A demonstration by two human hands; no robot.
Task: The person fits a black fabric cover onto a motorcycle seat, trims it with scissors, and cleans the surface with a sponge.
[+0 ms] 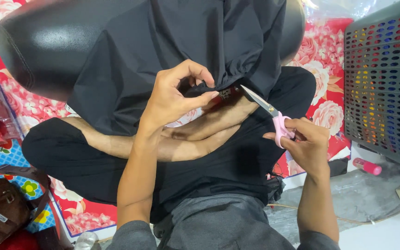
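Left hand (174,95) pinches a fold of black fabric (163,51); right hand (304,141) grips pink-handled scissors (269,113) (blades parted, tips touching that fold), hands apart

home floor sewing spot, not a shop, red rose-print mat (322,99) spread on bare concrete floor (371,194), grey perforated plastic crate (385,78) alongside, brown bag (1,208) on mat edge
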